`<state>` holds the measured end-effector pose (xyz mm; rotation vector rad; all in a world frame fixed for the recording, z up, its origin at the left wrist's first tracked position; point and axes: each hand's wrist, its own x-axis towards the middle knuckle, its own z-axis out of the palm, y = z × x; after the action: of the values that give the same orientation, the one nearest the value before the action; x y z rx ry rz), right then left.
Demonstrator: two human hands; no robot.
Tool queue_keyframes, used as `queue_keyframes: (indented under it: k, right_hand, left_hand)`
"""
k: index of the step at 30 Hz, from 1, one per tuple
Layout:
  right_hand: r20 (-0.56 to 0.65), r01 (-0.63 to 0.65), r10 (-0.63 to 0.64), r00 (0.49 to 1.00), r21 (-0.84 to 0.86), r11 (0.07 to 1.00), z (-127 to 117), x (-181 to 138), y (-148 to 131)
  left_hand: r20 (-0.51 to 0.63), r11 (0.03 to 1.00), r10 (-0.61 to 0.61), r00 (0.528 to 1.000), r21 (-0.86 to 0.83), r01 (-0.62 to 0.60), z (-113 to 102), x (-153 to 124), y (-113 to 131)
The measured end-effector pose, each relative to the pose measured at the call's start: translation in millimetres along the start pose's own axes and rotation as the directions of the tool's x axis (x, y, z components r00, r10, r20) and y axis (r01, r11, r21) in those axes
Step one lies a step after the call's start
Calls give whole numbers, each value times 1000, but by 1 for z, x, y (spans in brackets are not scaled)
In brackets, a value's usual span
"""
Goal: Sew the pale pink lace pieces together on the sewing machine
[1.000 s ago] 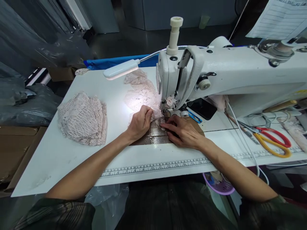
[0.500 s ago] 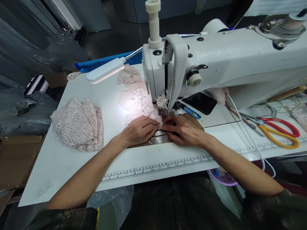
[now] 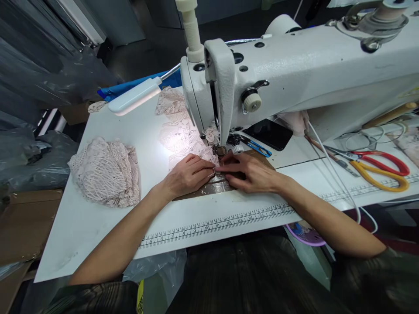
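Note:
My left hand [image 3: 188,175] lies on a strip of pale pink lace [image 3: 183,135] just left of the presser foot [image 3: 220,151] of a white sewing machine [image 3: 294,74]. Its fingers are curled and pinch the lace edge. My right hand [image 3: 250,172] rests on the brown plate [image 3: 216,187] right of the foot, fingertips pressed onto the same lace end and meeting my left fingers. The lace runs away behind the needle under the lamp light.
A heap of pink lace [image 3: 104,172] sits at the table's left. A gooseneck lamp [image 3: 134,96] hangs over the work. Blue thread snips [image 3: 258,147], a black phone [image 3: 270,134] and red-and-yellow scissors [image 3: 382,172] lie to the right. A printed ruler [image 3: 222,223] runs along the front edge.
My left hand flattened and slid right from a raised fist to meet the right fingers at the foot. The view dipped and drifted closer to the machine.

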<state>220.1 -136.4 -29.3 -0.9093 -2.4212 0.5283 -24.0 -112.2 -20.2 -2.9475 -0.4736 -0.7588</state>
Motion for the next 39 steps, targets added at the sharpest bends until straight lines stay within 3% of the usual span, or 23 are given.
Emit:
queue_keyframes:
  k: [3,7,18,25,34,39]
  right_hand:
    - [-32,-93,91,995,-89,992,4,3,1]
    - [-36,-70,64,997,-167,984,13,3,5]
    - [-77,-53,42,996,-139,989,15,1,5]
    - [-98,-113,106,989,-67,991,9,0,5]
    - [-43,31,-36,998,-111,993,9,2,7]
    - [-30,27,-31,999,-129,991,8,2,4]
  left_hand:
    - [17,1000,-13,1000,-7,13,2,-2,0]
    - [36,999,-32,999,-11,32,6,-5,-2]
    - [61,999,-34,998,4,34,5,-4,-1]
    - [49,999,18,999,48,-20,3,-2,0]
    - [65,998,-5,998,65,1,4,-3,2]
    - [65,998,5,998,60,-9,3,-3,3]
